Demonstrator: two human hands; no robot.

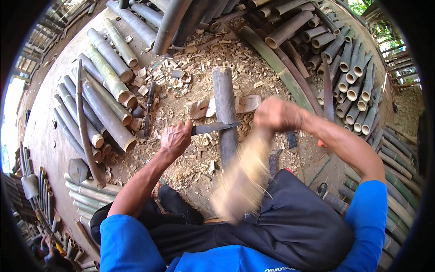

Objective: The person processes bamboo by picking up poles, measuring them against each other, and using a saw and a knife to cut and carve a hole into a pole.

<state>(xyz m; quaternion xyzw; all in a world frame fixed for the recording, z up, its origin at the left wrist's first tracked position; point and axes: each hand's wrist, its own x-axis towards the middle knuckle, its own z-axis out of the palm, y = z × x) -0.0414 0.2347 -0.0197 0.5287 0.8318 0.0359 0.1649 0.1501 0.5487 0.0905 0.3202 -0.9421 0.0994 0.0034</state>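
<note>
My left hand (176, 141) is closed around the handle of a knife (209, 128). Its blade lies crosswise against a grey bamboo tube (223, 93), with the tip showing past the tube's right side. The tube points away from me and rests over a pale, notched wooden block (197, 109). To the right, my right hand (277, 115) grips a light wooden mallet (242, 177) at its narrow end. The mallet's thick head hangs toward my lap, smeared by motion and with frayed edges; it hides part of the tube's near end.
Wood chips (190, 170) cover the ground around the block. Cut bamboo tubes (108, 109) lie piled at left, with more stacked tubes (358, 86) at right. A saw (328, 88) stands beside the right stack. A dark-handled tool (149, 109) lies near the left pile.
</note>
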